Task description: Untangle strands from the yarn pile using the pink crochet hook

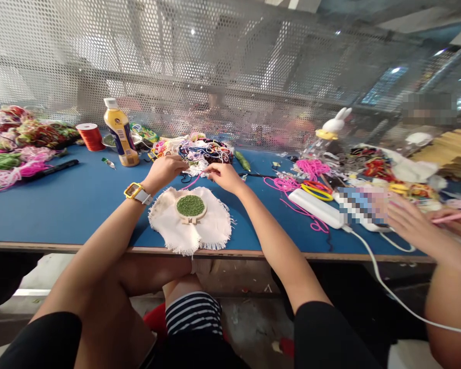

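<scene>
Beyond the hoop, my left hand [167, 170] and my right hand [225, 177] meet the near side of a tangled heap of mixed yarn [207, 148]. The fingers of both are pinched together on pale yarn strands [196, 168] stretched between them; the exact strands are too small to tell apart. Closer to me lies a white fringed cloth [211, 230], flat on the table. It is clamped in a small round embroidery hoop [191, 219], with dense green stitching [191, 206] filling the circle. Neither hand touches the hoop.
On the blue table [99, 210] stand a yellow bottle [121, 136] and a red thread spool [89, 137]. Yarn heaps [34, 133] lie left. To the right are pink yarn [313, 168], a white power bank [317, 209] with a cable, and another person's hand [415, 218].
</scene>
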The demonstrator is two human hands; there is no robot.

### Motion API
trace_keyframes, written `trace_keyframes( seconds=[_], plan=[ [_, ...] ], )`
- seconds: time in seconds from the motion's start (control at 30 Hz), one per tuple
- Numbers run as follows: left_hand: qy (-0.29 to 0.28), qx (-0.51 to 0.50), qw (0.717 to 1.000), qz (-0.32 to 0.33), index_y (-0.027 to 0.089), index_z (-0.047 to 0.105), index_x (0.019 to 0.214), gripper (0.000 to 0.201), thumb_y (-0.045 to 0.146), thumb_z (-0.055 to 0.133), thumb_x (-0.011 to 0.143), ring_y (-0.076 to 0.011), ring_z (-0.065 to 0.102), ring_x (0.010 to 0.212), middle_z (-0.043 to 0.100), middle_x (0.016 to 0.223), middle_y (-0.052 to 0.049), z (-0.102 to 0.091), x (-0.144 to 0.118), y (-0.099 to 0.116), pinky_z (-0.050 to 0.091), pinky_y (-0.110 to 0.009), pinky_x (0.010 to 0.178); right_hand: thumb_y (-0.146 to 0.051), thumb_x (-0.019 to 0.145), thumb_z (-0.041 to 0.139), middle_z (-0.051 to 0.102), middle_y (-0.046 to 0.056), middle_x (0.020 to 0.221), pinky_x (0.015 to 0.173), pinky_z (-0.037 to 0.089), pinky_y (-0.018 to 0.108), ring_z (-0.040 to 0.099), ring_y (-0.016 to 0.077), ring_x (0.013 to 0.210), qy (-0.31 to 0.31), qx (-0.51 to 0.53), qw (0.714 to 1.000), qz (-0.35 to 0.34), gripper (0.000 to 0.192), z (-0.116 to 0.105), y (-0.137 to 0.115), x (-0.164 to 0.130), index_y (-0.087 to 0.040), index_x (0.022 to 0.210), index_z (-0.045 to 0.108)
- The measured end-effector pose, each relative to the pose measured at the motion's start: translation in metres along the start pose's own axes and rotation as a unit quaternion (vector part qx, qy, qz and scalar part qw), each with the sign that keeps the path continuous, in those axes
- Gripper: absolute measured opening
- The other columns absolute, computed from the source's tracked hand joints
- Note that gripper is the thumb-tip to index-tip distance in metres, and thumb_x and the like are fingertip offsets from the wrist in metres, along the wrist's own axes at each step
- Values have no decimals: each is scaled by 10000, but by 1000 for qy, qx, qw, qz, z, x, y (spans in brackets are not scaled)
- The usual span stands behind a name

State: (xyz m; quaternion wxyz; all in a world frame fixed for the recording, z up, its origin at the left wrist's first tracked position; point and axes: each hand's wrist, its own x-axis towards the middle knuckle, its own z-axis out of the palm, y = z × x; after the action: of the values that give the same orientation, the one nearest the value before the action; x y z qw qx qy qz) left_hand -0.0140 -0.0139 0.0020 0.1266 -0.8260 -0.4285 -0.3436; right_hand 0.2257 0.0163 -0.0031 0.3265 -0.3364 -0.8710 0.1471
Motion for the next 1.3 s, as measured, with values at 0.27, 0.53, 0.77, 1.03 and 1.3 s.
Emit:
trace_keyframes(
  seconds=[0.27,0.53,0.77,1.03,1.3],
  plan=[
    [-20,6,1000,18,163,758,941,223,236,557,879,-207,689,795,750,874,-86,12,0,6,484,-282,700,-74,887,491,680,100,948,775,433,308,595,227,910,41,-193,979,-53,213,11,-21,-4,-148,957,678],
    [-4,-58,998,-22,169,729,1048,256,259,579,861,-158,628,680,723,777,-61,16,1,19,440,-242,641,-91,914,458,622,118,927,811,432,336,539,222,936,61,-211,972,-89,242,18,-21,-3,-123,947,695],
    [11,-15,1000,-20,148,743,800,272,263,509,878,-168,597,681,689,744,-68,19,1,15,407,-254,617,-224,806,695,628,123,1031,874,458,393,561,260,1000,76,-215,970,-82,392,5,-14,-1,-153,1187,639],
    [26,20,993,-117,142,750,842,261,276,525,844,-184,590,669,685,738,-68,9,-2,-12,378,-263,583,-317,675,775,721,79,836,729,493,333,642,212,777,68,48,994,75,247,-49,45,-3,-150,855,749],
    [16,9,991,-133,158,758,850,275,276,509,840,-197,603,722,714,790,-76,9,-2,-18,400,-266,619,-345,654,738,680,17,648,633,418,287,560,155,618,58,89,990,91,196,-38,53,-3,-158,713,744]
  ],
)
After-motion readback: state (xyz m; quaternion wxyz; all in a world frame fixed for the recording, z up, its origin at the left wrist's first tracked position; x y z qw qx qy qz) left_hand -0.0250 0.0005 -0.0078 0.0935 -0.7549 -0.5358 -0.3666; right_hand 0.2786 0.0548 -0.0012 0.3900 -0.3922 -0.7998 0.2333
